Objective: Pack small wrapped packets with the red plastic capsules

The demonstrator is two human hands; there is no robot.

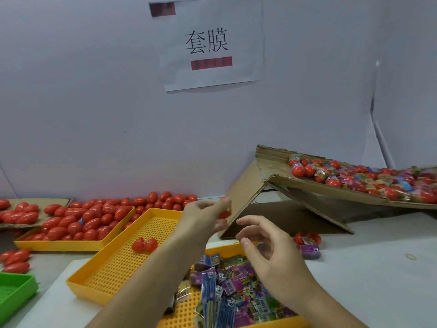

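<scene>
Holding a red capsule (224,214) pinched between curled fingers, the left hand (205,217) hangs above the far end of the middle yellow tray (99,278); the piece is mostly hidden by the fingers, so whether it is a whole capsule or one half, and which way its long axis runs, cannot be told. The right hand (272,252) hovers just below and to the right of it, fingers loosely curled and spread, holding nothing, directly over the heap of wrapped packets (227,287) in the near yellow tray (179,311). The packets lie below the right hand's fingertips, so that hand is plainly the nearer one for picking a packet, while the capsule waits up and to the left of it; the coming move likely turns on bringing a packet up to that capsule. The packets are too many and too jumbled to count, lying at all angles. In the middle tray lies one opened capsule (144,245), its two halves side by side. A third yellow tray (59,245) at the left is full of closed capsules, too many to count, and more lie behind it and on a flat cardboard sheet (35,218). On the tabletop (366,268) to the right sits one open capsule with a packet (308,245) beside it. A tilted cardboard lid (331,192) holds many finished capsules, and a green tray (14,292) shows at the left edge.
</scene>
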